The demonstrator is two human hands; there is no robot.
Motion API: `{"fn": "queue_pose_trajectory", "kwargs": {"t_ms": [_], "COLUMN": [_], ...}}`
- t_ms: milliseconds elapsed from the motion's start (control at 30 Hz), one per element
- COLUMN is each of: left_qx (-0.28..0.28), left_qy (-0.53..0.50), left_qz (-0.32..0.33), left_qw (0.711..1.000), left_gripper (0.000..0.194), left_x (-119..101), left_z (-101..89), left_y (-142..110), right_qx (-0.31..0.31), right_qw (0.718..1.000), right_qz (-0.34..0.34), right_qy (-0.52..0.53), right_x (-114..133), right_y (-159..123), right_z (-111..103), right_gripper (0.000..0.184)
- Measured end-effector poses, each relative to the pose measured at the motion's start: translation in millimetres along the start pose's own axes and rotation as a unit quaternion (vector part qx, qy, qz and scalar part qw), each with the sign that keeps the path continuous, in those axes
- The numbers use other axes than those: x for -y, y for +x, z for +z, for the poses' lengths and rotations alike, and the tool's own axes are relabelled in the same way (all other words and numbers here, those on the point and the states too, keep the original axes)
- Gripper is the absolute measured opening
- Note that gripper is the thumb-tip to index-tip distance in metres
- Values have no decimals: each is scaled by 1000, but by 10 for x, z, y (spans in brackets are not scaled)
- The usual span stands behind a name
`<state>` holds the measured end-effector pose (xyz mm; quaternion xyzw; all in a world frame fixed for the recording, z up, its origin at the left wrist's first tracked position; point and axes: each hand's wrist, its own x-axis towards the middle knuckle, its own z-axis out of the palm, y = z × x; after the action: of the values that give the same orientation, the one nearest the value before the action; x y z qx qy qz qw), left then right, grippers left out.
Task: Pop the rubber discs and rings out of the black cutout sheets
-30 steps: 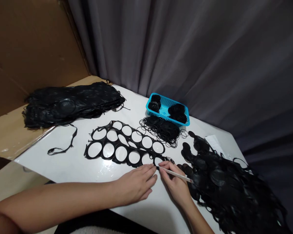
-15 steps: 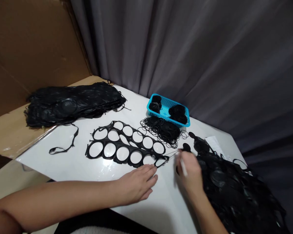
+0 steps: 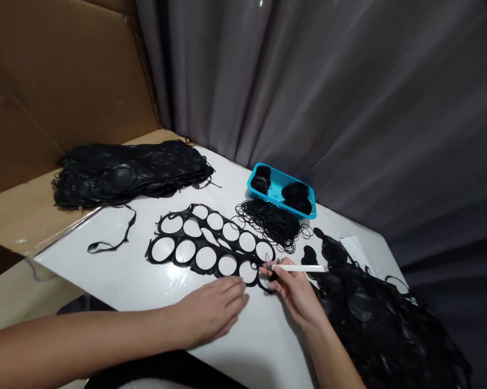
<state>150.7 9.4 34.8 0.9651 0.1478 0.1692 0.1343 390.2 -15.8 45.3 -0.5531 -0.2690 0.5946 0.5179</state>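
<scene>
A black rubber sheet (image 3: 195, 240) punched with round holes lies flat on the white table (image 3: 117, 275). My left hand (image 3: 213, 310) rests flat beside the sheet's near edge, fingers stretched out, fingertips at the rubber. My right hand (image 3: 294, 294) pinches a thin white stick (image 3: 302, 268) whose tip meets the sheet's right end, by the last hole. A tangle of thin black rubber rings (image 3: 274, 221) lies just beyond that end.
A blue basket (image 3: 274, 186) with black round pieces stands at the back. A stack of black rubber sheets (image 3: 130, 173) lies at the back left, a heap of black scraps and discs (image 3: 385, 319) at the right. A loose black strip (image 3: 117, 237) lies left. Cardboard and grey curtain stand behind.
My right hand swung out right toward the scrap heap, then came back to the sheet's right end with the stick. My left hand slid slightly back and left.
</scene>
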Motion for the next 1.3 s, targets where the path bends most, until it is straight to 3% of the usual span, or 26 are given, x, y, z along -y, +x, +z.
{"fn": "queue_pose_trajectory", "kwargs": {"t_ms": [133,267,600,733,800,933,1000,1100,1200,1300], "left_qx": [5,10,-1,-9,-8,-11,-7,11,21,11], "left_qy": [48,48,43,53,59,64,69,77,75,64], "left_qz": [-56,-54,-55,-55,-54,-49,-48,-47,-46,-51], "left_qw": [997,997,998,997,997,997,996,996,996,997], "left_gripper": [45,48,51,50,49,46,44,46,48,50], "left_x": [81,103,119,110,108,110,105,93,91,111], "left_z": [88,130,172,183,185,186,174,138,116,132], "left_y": [-110,-131,-126,-127,-127,-116,-104,-88,-90,-111], "right_qx": [44,59,43,41,55,80,79,24,-143,-278], "right_qw": [989,941,889,857,820,708,673,676,700,701], "right_qz": [-36,-131,-202,-243,-286,-369,-386,-388,-373,-356], "right_qy": [-135,-305,-408,-453,-492,-597,-625,-626,-591,-553], "right_x": [-177,-275,-326,-376,-430,-501,-442,-196,145,402], "right_y": [-88,-164,-164,-192,-222,-279,-266,-141,52,178], "right_z": [155,224,273,256,254,302,303,146,-193,-487], "right_gripper": [31,27,19,14,16,43,48,38,14,22]}}
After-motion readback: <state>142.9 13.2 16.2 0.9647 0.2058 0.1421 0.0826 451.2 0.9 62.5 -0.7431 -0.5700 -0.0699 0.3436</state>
